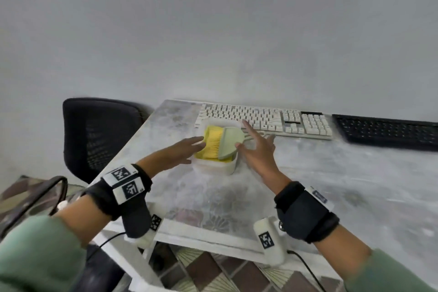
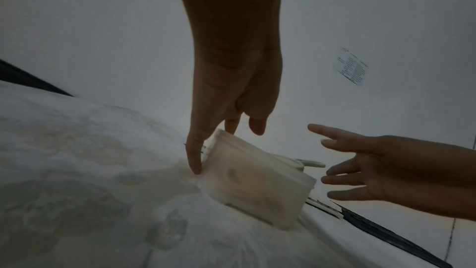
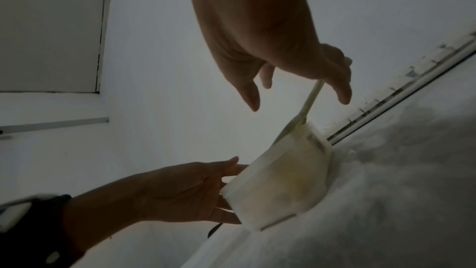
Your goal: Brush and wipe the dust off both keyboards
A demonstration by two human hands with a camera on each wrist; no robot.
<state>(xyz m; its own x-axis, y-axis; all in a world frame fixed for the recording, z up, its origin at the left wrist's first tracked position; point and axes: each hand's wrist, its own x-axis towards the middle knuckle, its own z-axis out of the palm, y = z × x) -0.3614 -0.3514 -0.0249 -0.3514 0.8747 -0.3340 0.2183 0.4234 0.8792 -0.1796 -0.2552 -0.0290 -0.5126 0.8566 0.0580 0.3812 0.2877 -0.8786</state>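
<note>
**Two hands flank the tub that holds the brush**

Both forearms reach up from the bottom of the head view toward the middle of the frame. The left hand [image 1: 187, 149] lies flat, palm inward, fingers [image 2: 193, 156] straight and held together against the left wall of the tub [image 1: 214, 166]; in the left wrist view one fingertip touches the worktop [image 1: 308, 185] right beside that wall. The right hand [image 1: 257, 149] is spread wide, fingers [image 3: 342, 87] apart and straight, palm facing the tub's right side. The brush's thin handle passes just under them in the right wrist view (whether they touch it cannot be told). Neither hand grips anything.

The tub is a translucent white plastic box with rounded corners, sitting at the centre of the head view. In it lies one small brush [image 1: 220, 143] with yellow bristles and a pale green plastic head, over something yellow and soft-looking, possibly a cloth.

There are two keyboards, both along the far edge of the worktop: a white keyboard [image 1: 265, 118] with blocky keys just behind the tub, and a black keyboard [image 1: 388, 130] at the right edge of the frame, low and flat. The worktop surface is pale grey with a faded floral pattern.

Each wrist wears one dark strap with white marker blocks. One black mesh chair [image 1: 99, 135] stands at the left of the frame.
</note>
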